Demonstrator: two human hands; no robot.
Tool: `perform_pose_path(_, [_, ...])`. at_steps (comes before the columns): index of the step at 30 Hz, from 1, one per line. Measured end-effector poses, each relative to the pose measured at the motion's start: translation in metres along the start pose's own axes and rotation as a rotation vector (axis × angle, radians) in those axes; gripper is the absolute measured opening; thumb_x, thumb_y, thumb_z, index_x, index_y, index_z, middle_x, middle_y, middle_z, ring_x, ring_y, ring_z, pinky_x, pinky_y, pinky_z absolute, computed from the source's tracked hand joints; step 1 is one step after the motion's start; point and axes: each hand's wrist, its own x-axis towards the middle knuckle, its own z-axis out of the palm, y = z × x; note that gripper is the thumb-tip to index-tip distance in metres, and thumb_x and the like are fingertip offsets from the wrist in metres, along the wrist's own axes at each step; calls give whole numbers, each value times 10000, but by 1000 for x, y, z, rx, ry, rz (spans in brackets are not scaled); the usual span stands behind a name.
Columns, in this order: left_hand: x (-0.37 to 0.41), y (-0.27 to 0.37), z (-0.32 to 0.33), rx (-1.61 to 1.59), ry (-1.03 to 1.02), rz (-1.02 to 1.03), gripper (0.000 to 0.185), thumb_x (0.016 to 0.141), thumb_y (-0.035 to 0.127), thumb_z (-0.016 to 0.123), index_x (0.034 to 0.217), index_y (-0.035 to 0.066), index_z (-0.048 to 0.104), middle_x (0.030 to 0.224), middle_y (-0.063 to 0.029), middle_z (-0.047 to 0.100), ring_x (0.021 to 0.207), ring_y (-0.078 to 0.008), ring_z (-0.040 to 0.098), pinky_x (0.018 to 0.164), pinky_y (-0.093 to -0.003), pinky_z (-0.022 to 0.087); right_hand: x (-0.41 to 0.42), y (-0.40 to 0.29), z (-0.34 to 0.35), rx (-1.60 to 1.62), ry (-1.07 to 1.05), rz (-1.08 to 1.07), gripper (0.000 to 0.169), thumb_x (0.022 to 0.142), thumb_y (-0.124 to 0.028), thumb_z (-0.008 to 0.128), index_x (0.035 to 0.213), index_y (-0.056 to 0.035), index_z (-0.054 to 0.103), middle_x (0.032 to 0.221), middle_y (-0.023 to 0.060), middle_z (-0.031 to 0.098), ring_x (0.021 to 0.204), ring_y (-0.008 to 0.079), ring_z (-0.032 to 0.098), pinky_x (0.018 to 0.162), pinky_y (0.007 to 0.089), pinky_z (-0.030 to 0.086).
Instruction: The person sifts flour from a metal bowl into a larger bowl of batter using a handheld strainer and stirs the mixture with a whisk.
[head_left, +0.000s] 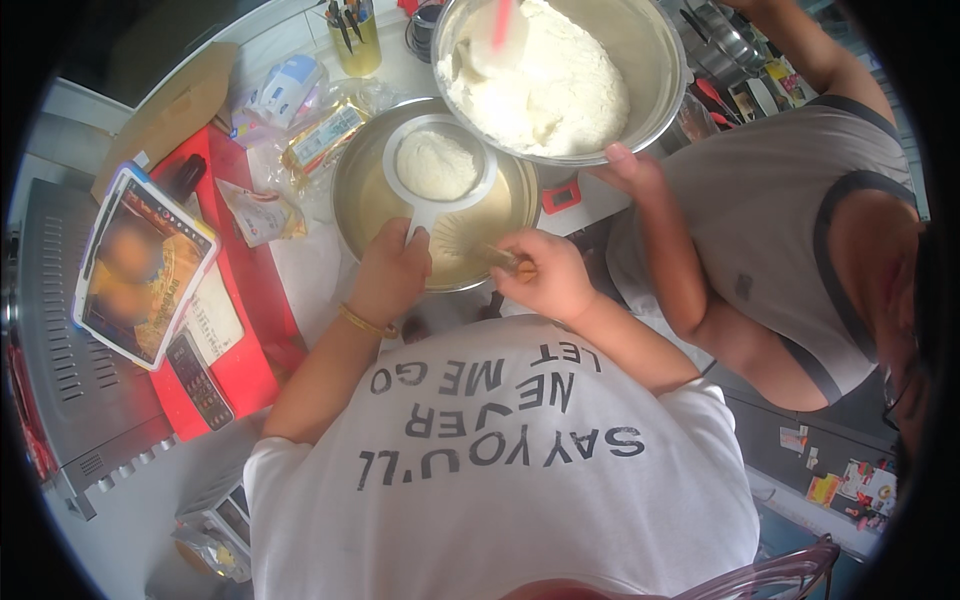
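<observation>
A steel mixing bowl (339, 202) stands in front of me with pale yellow batter (375, 199) inside. My left hand (391, 266) grips the handle of a white-rimmed sieve (391, 174), which is above the batter and carries a heap of white powder (436, 166). In my right hand (551, 271) is a wire whisk (469, 238) with a wooden handle; its wires are over or in the batter, blurred. Beyond, a co-worker's hand (634, 171) supports a larger tilted steel bowl (652, 90) of white powder (581, 94). A blurred spatula (499, 34) with a red handle is in that powder.
At left, a tablet (142, 262) leans by a red box (259, 315) and a metal oven (67, 300). Packets (262, 210), a gold-wrapped block (326, 139) and a yellow pen cup (358, 49) stand behind. The co-worker (750, 202) is close on my right.
</observation>
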Motion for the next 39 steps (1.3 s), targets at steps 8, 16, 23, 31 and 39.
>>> perform_pose_path(8, [-4,8,1,-68,9,-72,225,970,200,459,1015,-12,518,616,-25,529,454,-82,448,431,-232,371,-15,29,-6,407,-236,140,490,657,-239,834,1076,-94,626,893,54,549,734,166,534,661,276,468])
perform_pose_path(16, [-11,12,3,-183,26,-72,201,973,177,446,1040,-1,510,694,-33,555,540,-84,466,511,-225,395,-6,3,-43,236,-152,95,405,710,-250,811,1038,-78,646,841,35,546,654,147,496,619,259,444])
perform_pose_path(23, [-25,32,19,-302,44,-88,158,960,166,475,1045,41,520,824,-3,578,681,-68,480,642,-192,393,-6,-38,-14,784,-493,527,293,908,-231,631,1096,-10,597,967,54,639,811,117,602,699,276,501])
perform_pose_path(31, [-26,32,27,-435,-63,-110,189,954,218,531,1088,84,524,876,15,555,699,-51,480,581,-201,400,22,-14,34,1408,-514,513,222,955,-276,564,1046,-74,547,905,0,518,843,106,524,821,323,517])
perform_pose_path(39, [-16,17,16,-434,-92,-104,285,961,228,505,1186,53,492,972,-22,569,864,-89,552,732,-237,468,23,-24,26,1259,-422,647,144,930,-120,530,1061,-66,550,930,22,577,772,116,546,759,296,517])
